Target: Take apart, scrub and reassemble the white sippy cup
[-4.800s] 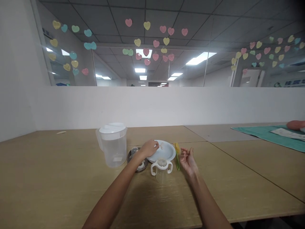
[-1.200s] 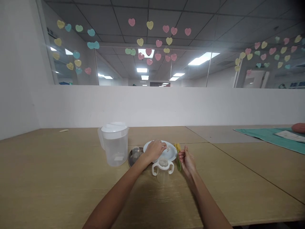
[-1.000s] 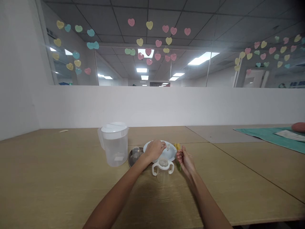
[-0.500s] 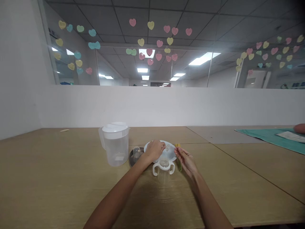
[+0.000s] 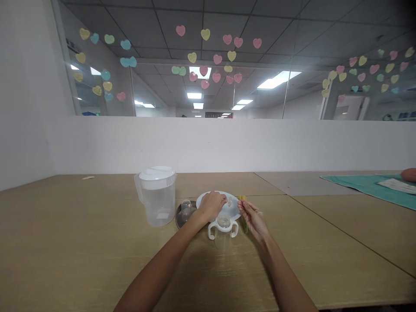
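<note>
My left hand [image 5: 212,204] reaches over the white plate [image 5: 235,213], its fingers pinched at a small clear piece [image 5: 229,201], perhaps a bottle teat. At the plate's right edge my right hand [image 5: 255,219] is closed in a pinch; whatever its fingertips hold is too small to make out. Just in front of the plate stands a clear baby bottle [image 5: 223,237] with two white handles, its top uncovered. Partly behind the right hand lies a thin tool with a yellow head [image 5: 242,197] and a green handle [image 5: 245,226].
Left of the plate, a dark metal dish [image 5: 178,220] bears a clear dome-shaped cap [image 5: 186,208]. A lidded clear pitcher [image 5: 159,203] stands further left. On the far right lie a green mat [image 5: 354,182] and a white cloth [image 5: 398,186], with part of another person's hand [image 5: 408,174].
Both my hands keep almost the same place. The small clear piece by my left fingertips has shifted very slightly. The bottle and dishes have not moved.
</note>
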A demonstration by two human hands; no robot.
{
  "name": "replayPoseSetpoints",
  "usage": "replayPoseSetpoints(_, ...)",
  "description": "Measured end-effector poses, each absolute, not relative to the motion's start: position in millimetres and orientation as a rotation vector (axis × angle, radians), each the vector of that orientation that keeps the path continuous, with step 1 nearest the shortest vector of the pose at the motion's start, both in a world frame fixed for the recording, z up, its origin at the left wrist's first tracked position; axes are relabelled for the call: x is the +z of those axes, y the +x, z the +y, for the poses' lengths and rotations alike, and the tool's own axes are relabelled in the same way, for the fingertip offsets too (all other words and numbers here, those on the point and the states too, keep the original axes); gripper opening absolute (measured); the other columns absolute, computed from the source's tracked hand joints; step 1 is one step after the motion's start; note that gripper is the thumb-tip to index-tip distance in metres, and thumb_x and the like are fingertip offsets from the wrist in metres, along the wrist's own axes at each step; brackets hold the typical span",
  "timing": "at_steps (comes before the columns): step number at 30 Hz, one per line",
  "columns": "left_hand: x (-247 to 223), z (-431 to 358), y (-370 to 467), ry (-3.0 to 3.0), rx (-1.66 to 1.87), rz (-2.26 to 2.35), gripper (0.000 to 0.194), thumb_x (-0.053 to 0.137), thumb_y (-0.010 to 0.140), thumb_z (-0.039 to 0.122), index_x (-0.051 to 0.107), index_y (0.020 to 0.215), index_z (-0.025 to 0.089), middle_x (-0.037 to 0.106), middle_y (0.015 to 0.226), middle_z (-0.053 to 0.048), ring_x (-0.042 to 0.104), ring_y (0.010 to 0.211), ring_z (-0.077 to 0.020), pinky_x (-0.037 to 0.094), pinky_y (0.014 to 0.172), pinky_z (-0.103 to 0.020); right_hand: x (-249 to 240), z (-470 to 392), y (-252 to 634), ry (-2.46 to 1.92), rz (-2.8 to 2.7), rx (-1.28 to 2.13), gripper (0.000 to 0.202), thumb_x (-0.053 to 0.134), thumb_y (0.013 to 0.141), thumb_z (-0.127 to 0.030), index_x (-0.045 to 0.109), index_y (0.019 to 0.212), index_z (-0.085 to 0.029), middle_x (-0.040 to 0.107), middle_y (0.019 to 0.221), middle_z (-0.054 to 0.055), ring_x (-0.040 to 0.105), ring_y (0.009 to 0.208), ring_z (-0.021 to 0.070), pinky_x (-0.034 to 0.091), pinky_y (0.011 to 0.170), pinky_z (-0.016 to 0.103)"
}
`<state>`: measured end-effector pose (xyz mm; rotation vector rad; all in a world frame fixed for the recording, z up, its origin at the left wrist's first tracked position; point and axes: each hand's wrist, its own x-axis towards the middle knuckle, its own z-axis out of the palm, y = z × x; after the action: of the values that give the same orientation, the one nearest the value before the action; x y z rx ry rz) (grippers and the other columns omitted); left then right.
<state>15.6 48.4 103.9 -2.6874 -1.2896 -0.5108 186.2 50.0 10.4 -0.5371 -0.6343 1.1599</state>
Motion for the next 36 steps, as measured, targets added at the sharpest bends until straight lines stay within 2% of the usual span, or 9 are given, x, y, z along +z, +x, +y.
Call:
replayPoseSetpoints(22,105.7,44.2,18.3,-2.683,-0.507,-1.258,0.036,0.032,0.094,0.032,0.066,0.096,0.020,0.068,0.096,-0.008,0.061,0.090,-0.0216,0.044,0.076,-0.030,8.9,51.0,184.3,-0.519,-0.645,1.152,0.026,0.083,0.055,-0.021,0.069,0.075,-0.013,0.071,0.075,0.005,0.067,0.065,0.0115,0.058,0.066,0.015)
replayPoseSetpoints(28,105.0,45.4,17.6,-2.665,-0.491,-1.283,0.035,0.033,0.094,0.032,0.066,0.096,0.020,0.068,0.096,-0.009,0.061,0.092,-0.0206,0.043,0.079,-0.030,10.7,50.3,184.8,-0.507,-0.627,1.161,0.029,0.085,0.052,-0.021,0.069,0.074,-0.012,0.071,0.075,0.006,0.067,0.065,0.0113,0.058,0.068,0.015)
replayPoseSetpoints(36,104.9,44.3,17.9,-2.653,-0.475,-1.276,0.034,0.034,0.094,0.031,0.066,0.095,0.020,0.069,0.094,-0.008,0.062,0.089,-0.0209,0.043,0.073,-0.029,9.4,49.9,183.7,-0.517,-0.680,1.166,0.029,0.085,0.053,-0.024,0.070,0.076,-0.013,0.072,0.076,0.006,0.067,0.067,0.0127,0.058,0.069,0.018)
